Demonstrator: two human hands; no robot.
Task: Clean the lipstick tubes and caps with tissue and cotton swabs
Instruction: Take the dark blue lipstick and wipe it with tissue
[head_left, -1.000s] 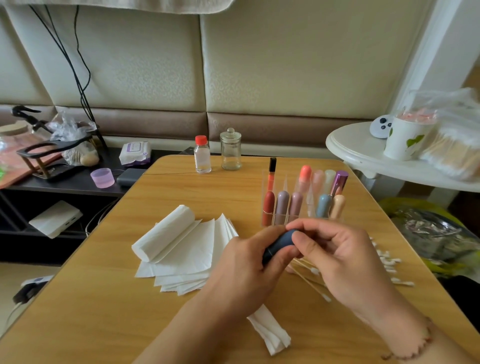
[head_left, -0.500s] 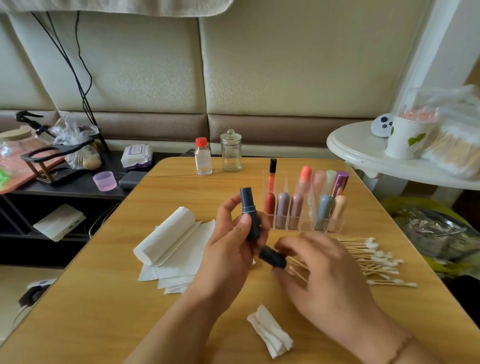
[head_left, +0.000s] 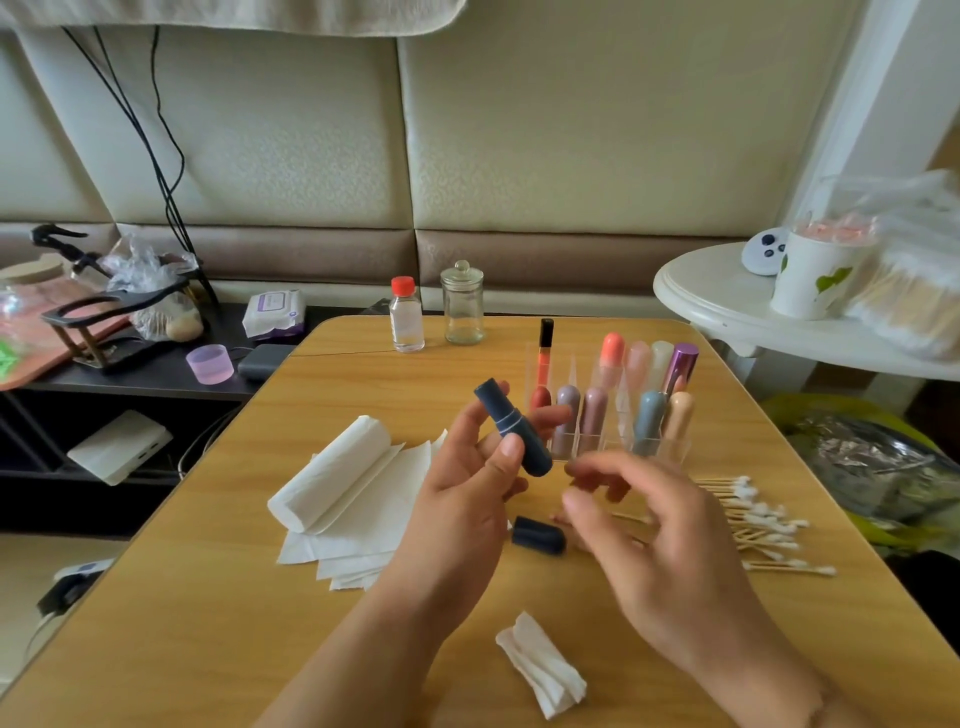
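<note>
Near the centre of the frame the dark blue lipstick tube (head_left: 511, 426) is held tilted above the worktop (head_left: 218, 597), its flat end up toward the upper left; the left hand (head_left: 470, 499) has its grip clamped on it, thumb pressed on the lower half and fingers curled behind, so the far side of the tube is hidden. Its dark blue cap (head_left: 537, 535) lies on its side on the worktop just below, between the two hands and touching neither that can be seen. The right hand (head_left: 654, 551) hovers right of the cap with fingers loosely bent and apart, holding nothing; its fingertips are blurred. A crumpled piece of tissue (head_left: 543, 665) lies at lower centre. Left of the hands sits a tissue roll (head_left: 330, 480) on a fan of flat sheets, partly covered by the left wrist. At right a pile of cotton swabs (head_left: 753, 525) is spread out, its near end hidden behind the right hand. Behind the hands a clear holder (head_left: 660, 447) carries upright lipsticks (head_left: 613, 353) in several colours. At the worktop's far edge stand a small red-capped bottle (head_left: 406, 314) and a glass jar (head_left: 462, 304).
</note>
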